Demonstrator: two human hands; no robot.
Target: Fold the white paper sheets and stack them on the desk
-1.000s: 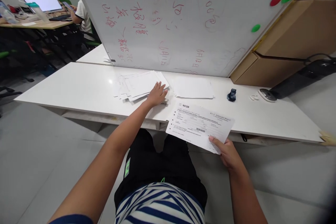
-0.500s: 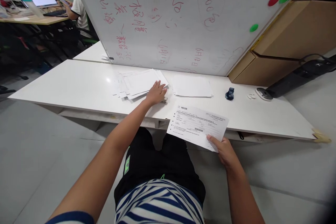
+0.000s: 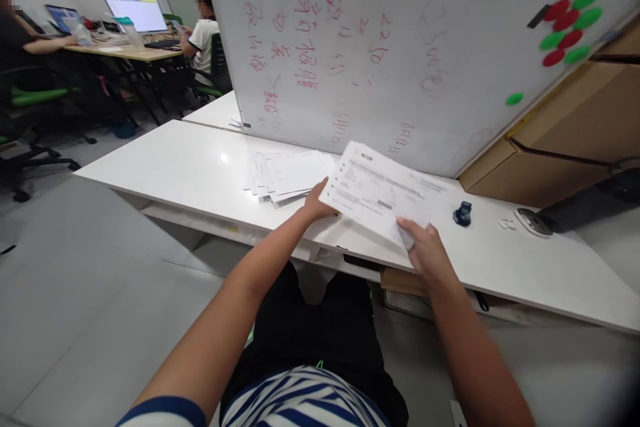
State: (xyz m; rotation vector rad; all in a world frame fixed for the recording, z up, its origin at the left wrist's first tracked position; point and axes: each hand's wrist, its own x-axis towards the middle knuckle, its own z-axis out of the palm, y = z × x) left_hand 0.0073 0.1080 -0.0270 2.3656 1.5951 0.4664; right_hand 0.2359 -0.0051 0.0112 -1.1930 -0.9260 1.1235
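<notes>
My right hand (image 3: 427,247) is closed on the lower right of a printed form (image 3: 383,193), thumb on top. The sheet is tilted above the table, with a row of dark dots along its left edge. My left hand (image 3: 319,205) is at the form's left edge, its fingers mostly hidden behind the sheet, so I cannot tell what they grip. Just beyond that hand, a loose, fanned pile of papers (image 3: 287,172) lies on the white table (image 3: 190,153).
A whiteboard (image 3: 320,33) with red writing and magnets stands along the table's back edge. To the right are a small dark-blue object (image 3: 463,213), a dark cylinder (image 3: 575,210) lying on its side and cardboard boxes (image 3: 550,167). Other people sit at a desk (image 3: 125,52) at the far left.
The form has risen and moved away from me over the table, now covering the second paper stack. My left hand has come off the pile's edge to the form's left side. The view has shifted.
</notes>
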